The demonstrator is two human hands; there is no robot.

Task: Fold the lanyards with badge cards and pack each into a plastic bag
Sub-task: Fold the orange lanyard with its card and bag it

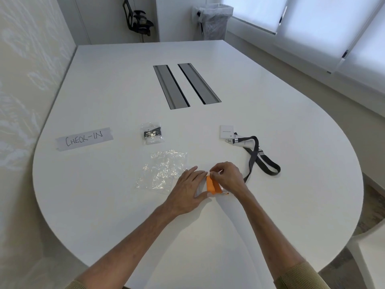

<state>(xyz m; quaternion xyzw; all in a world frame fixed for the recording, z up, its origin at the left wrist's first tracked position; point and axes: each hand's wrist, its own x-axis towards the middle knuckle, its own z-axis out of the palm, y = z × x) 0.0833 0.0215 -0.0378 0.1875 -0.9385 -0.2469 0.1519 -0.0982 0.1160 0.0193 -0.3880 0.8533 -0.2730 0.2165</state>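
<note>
My left hand (188, 189) lies flat and open, palm down, pressing on a white card (201, 189) on the desk (104, 205). Its fingers spread toward the far side, and the thumb rests by the near end of an orange lanyard (212, 185). My right hand (227, 177) is curled, its fingertips pinching the far end of that lanyard, just where it meets my left fingertips. The lanyard is folded into a short flat bundle across the card between my two hands. A bit of metal clip (225, 192) shows at its near right corner, under my right wrist.

Just left of my left hand, touching its fingers, lie empty clear bags (162, 172), crumpled and overlapping; I cannot tell how many. Beyond them, farther from me, sits a packed bag (152, 133) with a black lanyard folded inside.

To the right of my right hand a loose black lanyard (262, 161) sprawls in a loop, one end running up to a white badge card (226, 132) lying flat, the other end passing behind my right wrist.

Well to the left a strip of tape (84, 138) is stuck to the desk, with "CHECK-IN" handwritten on it. Two grey slots (186, 85) run along the middle of the desk. Past the far edge stand a black chair (139, 19) and a bin (214, 20) lined with clear plastic.
</note>
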